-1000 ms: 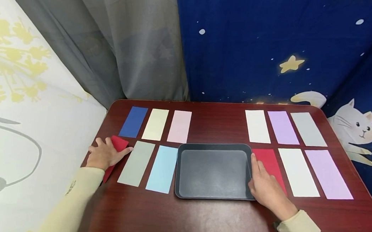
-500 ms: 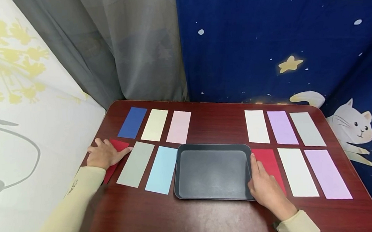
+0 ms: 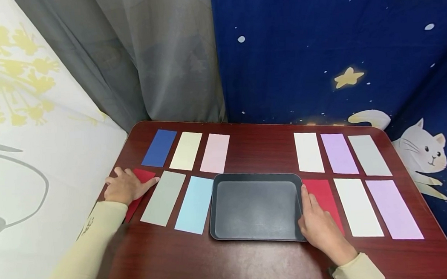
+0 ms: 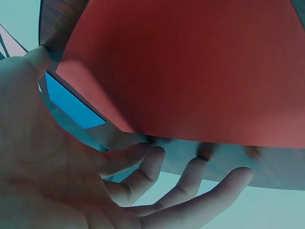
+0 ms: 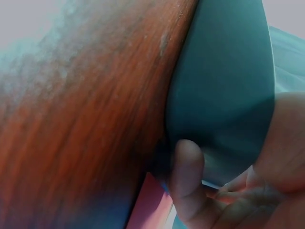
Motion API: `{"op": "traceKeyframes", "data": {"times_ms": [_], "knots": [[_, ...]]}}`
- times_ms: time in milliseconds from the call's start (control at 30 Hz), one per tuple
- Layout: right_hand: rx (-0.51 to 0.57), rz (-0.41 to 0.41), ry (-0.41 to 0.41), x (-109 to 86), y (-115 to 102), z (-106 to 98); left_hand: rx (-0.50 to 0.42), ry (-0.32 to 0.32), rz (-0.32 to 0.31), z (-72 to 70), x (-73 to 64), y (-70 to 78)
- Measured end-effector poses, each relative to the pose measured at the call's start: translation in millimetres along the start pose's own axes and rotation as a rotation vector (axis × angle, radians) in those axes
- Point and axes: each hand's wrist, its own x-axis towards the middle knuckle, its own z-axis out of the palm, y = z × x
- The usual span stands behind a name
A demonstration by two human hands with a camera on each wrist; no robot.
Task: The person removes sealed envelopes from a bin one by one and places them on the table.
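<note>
My left hand [image 3: 123, 186] lies over a red card [image 3: 143, 175] at the left end of the front row, fingers spread and thumb reaching toward the grey-green card [image 3: 163, 197]. In the left wrist view the fingertips [image 4: 240, 175] are right at the red card's edge [image 4: 200, 71], by the table's rim. My right hand [image 3: 321, 225] grips the right side of a dark grey baking tray [image 3: 258, 207]. In the right wrist view, a fingertip [image 5: 188, 152] meets the tray's outer wall [image 5: 219, 81], while another part of the hand overlaps the rim.
Blue [image 3: 159, 148], cream [image 3: 186, 150] and pink [image 3: 215, 153] cards lie behind on the left, a light blue card [image 3: 194, 205] beside the tray. On the right are another red card [image 3: 323, 193] and several white, lilac and grey cards. Curtains [image 3: 299, 58] border the table [image 3: 254, 265].
The red card's far end under my left hand has come down flatter toward the table. My right hand and the tray stay in place.
</note>
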Motion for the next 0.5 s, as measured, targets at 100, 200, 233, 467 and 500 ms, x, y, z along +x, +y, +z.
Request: {"op": "traceKeyframes", "data": {"times_ms": [100, 200, 233, 467, 500], "knots": [[0.009, -0.001, 0.006, 0.6, 0.6, 0.0, 0.002, 0.008, -0.003, 0.0, 0.2, 1.2], [0.022, 0.002, 0.016, -0.1, 2.0, -0.1, 0.009, 0.037, 0.018, 0.0, -1.0, 4.7], [0.028, 0.005, 0.022, -0.3, 2.7, -0.1, 0.012, 0.056, 0.036, 0.1, -2.2, 6.9], [0.025, -0.039, 0.141, 3.1, 7.7, -12.2, 0.032, 0.268, 0.263, -6.6, -18.2, 44.8], [0.021, -0.066, 0.169, 5.2, 9.1, -14.9, 0.038, 0.293, 0.307, -9.0, -22.4, 53.4]]}}
